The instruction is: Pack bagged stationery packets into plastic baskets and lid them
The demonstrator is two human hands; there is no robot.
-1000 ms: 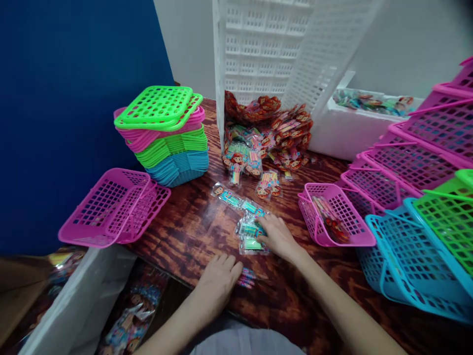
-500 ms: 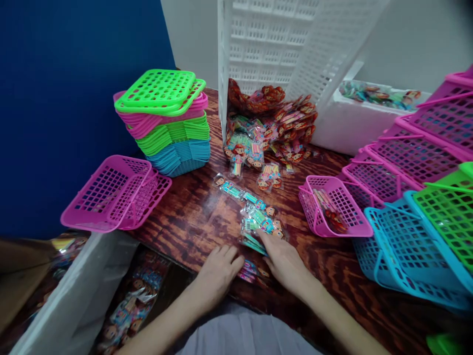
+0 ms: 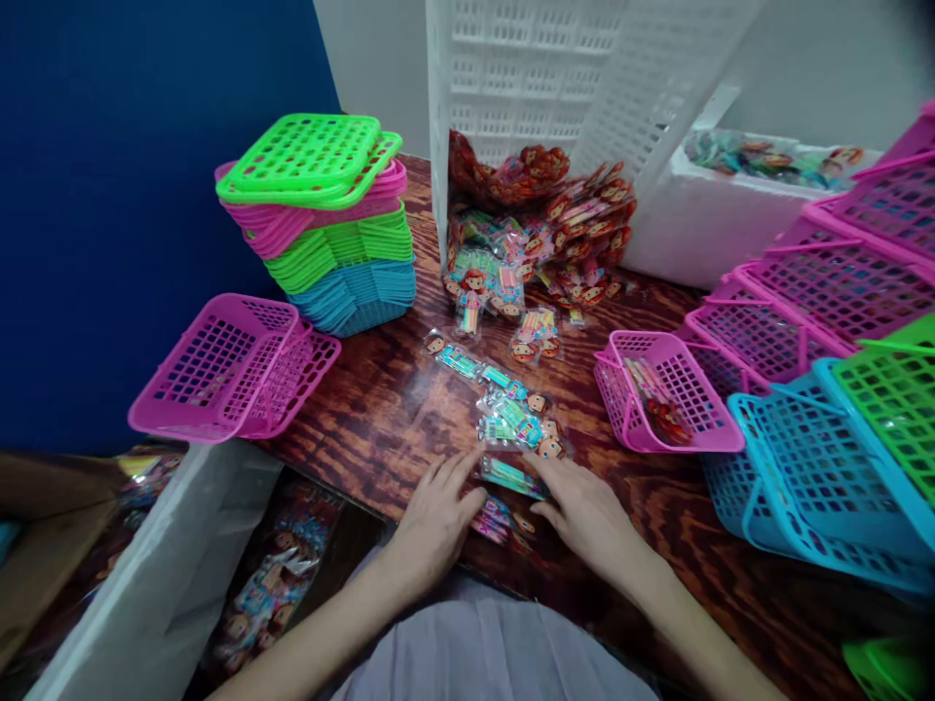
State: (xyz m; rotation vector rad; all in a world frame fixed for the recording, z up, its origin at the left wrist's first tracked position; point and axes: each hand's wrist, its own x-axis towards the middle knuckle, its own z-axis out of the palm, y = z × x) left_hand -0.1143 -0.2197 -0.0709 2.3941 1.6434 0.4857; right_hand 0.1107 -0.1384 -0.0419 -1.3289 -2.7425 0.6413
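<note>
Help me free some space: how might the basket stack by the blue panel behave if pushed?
The stack would probably be light for its bulk, as it looks thin-walled and openwork. The green pieces on top sit skewed, so they might slide off first. The blue baskets below look closely nested, so would likely shift together.

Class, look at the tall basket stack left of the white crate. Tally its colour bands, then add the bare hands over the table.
Green bands: 2, the top green band and the lower green band
Pink band: 1
Blue band: 1
Hands: 2, left hand and right hand
Total: 6
</note>
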